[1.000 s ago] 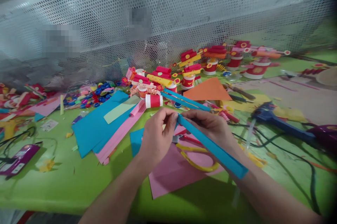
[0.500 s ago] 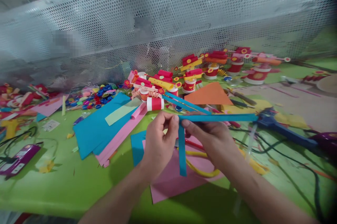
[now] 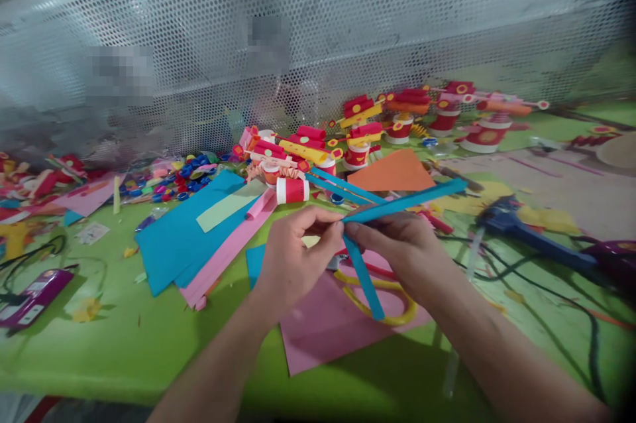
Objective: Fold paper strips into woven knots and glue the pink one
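Note:
Two blue paper strips cross at one end between my hands. My left hand [image 3: 303, 247] pinches the joint from the left, thumb and forefinger together. My right hand [image 3: 397, 247] grips the same spot from the right, thumb in front. One blue strip [image 3: 412, 200] points to the upper right, the other blue strip [image 3: 366, 284] hangs down to the right. Below them lie scissors [image 3: 405, 313] with yellow and red handles, their blades partly hidden, on a pink paper sheet [image 3: 318, 350]. More long blue strips [image 3: 348, 187] rest just behind my hands.
Behind stand several red paper cups [image 3: 293, 191] topped with rolled paper. Blue sheets [image 3: 173, 244] lie left, an orange sheet [image 3: 392, 171] behind. A blue glue gun [image 3: 536, 237] with its cord is at right, a purple device [image 3: 37, 297] at left. A perforated metal panel [image 3: 318, 65] closes the back.
The blue strips have turned between my fingers: the long one now tilts up to the right, and the hanging one has swung to the right. Both hands keep their pinch.

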Demonstrator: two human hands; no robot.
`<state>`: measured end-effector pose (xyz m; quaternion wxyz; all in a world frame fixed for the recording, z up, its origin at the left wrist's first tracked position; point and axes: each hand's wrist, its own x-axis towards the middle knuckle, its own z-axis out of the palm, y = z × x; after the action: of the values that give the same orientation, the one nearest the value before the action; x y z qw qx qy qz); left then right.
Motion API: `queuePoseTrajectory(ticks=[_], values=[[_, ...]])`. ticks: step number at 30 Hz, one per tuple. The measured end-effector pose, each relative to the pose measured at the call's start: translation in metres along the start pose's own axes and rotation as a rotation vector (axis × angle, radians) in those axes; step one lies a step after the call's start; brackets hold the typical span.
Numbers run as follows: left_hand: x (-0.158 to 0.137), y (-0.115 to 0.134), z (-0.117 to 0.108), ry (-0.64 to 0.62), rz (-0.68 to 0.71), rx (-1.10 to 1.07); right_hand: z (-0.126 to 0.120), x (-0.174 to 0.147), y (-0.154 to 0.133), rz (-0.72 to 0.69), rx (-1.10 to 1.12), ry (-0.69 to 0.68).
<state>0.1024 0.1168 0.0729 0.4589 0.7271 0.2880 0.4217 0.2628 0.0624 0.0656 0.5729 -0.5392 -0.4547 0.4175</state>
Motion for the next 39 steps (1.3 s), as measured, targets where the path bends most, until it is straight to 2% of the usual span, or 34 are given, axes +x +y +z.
queuePoseTrajectory(ticks=[5,12,19,23,29,33,39], values=[[0.0,-0.006,0.006,0.06,-0.066,-0.13,-0.002,0.001,0.002,-0.027,-0.088,0.063],[0.007,-0.001,-0.003,-0.037,-0.253,-0.248,-0.004,0.001,-0.002,-0.032,-0.158,0.023],[0.006,0.0,-0.014,-0.125,-0.2,-0.057,-0.004,0.001,0.0,-0.041,-0.225,-0.093],[0.009,0.0,-0.018,-0.201,-0.25,-0.139,-0.004,0.001,0.001,-0.026,-0.216,-0.107],[0.01,-0.006,-0.015,-0.145,-0.228,-0.228,-0.003,0.003,0.0,-0.105,-0.347,-0.05],[0.01,-0.01,-0.014,-0.156,-0.214,-0.237,-0.003,0.002,-0.006,-0.209,-0.434,-0.048],[0.011,-0.003,-0.016,-0.162,-0.298,-0.201,-0.005,0.0,-0.007,-0.243,-0.502,-0.078]])
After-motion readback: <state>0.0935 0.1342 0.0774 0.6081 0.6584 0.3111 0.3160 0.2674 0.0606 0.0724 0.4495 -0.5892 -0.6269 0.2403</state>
